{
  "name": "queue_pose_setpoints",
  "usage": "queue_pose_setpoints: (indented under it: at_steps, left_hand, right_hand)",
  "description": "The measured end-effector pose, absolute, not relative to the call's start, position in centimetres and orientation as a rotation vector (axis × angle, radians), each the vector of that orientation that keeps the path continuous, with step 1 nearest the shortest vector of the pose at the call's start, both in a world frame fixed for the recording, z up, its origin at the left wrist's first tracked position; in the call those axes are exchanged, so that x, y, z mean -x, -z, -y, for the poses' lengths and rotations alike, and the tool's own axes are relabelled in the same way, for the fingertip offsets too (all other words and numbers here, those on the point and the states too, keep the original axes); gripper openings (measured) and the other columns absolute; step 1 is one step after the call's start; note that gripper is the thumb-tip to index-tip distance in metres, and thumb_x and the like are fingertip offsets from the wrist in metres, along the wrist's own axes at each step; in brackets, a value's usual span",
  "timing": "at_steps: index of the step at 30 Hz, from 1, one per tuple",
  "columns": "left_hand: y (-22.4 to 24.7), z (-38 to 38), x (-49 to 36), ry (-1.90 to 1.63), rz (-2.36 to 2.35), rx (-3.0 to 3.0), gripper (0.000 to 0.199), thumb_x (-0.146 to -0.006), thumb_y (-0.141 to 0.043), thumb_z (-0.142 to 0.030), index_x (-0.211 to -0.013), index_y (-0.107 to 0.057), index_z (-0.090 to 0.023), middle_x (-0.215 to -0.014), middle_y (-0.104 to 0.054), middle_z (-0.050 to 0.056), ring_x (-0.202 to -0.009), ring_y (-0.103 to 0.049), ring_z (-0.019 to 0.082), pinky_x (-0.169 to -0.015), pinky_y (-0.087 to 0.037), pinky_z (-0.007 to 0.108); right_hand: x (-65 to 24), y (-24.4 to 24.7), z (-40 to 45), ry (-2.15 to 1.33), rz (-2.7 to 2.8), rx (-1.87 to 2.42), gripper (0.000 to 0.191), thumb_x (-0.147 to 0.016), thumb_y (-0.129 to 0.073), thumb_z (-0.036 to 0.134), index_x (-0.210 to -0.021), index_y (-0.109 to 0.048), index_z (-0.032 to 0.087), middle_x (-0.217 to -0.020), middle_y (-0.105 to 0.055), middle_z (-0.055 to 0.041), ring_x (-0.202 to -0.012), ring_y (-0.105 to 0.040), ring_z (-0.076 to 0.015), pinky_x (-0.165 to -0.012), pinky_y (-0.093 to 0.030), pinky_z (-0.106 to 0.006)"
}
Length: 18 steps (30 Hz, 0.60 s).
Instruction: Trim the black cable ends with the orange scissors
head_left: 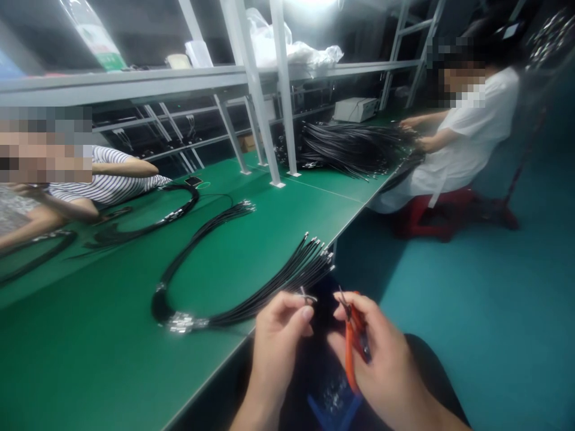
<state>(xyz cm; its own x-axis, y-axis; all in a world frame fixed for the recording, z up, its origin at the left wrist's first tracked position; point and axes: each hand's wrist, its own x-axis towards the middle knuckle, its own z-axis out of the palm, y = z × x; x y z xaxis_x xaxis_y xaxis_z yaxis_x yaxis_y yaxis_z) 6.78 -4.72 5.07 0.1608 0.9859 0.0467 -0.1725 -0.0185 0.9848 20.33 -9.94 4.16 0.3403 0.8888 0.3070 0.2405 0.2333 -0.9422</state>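
My left hand (287,323), near the table's front edge, pinches a small piece with a pale, thin end (308,298); its exact shape is blurred. To its right, my right hand (377,347) is closed on orange-handled pliers (350,353), whose thin dark jaws point up toward the left. The pliers and the small piece are a short gap apart. Beyond my left hand, a curved bundle of black cables (269,293) with metal ends lies on the green table (112,353). Silvery connectors (184,323) cluster at the bend of the bundle.
A person in white (480,126) sits at the right by a large cable pile (345,146). People sit across at the left near more cable loops (179,209). Grey shelf posts (265,120) stand on the table. A blue container (335,407) with small bits is below my hands.
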Motion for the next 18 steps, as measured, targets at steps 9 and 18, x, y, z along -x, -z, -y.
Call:
queue_pose_setpoints:
  at_steps: [9, 18]
  left_hand:
    - [-4.3, 4.5, -7.5, -1.307, -0.997, -1.291, 0.003, -0.08, -0.067, -0.015, -0.08, -0.066, -0.018, -0.077, -0.061, -0.001, -0.06, -0.056, 0.009, -0.057, -0.048, 0.018]
    - [-3.8, 4.9, -7.5, -1.259, -1.018, -1.485, 0.005, -0.081, -0.065, -0.015, -0.079, -0.064, -0.02, -0.073, -0.057, -0.003, -0.062, -0.056, 0.01, -0.058, -0.046, 0.019]
  right_hand:
    - [-20.0, -5.4, 10.7, -1.697, 0.745, 1.063, 0.029, -0.073, -0.067, 0.03, -0.085, -0.044, 0.019, -0.061, -0.057, 0.0027, -0.041, -0.034, -0.0031, -0.039, -0.023, -0.017]
    - [-19.4, -5.6, 9.4, -1.664, 0.624, 1.161, 0.04, -0.067, -0.072, 0.042, -0.082, -0.044, 0.017, -0.058, -0.06, 0.0016, -0.029, -0.035, -0.002, -0.031, -0.022, -0.015]
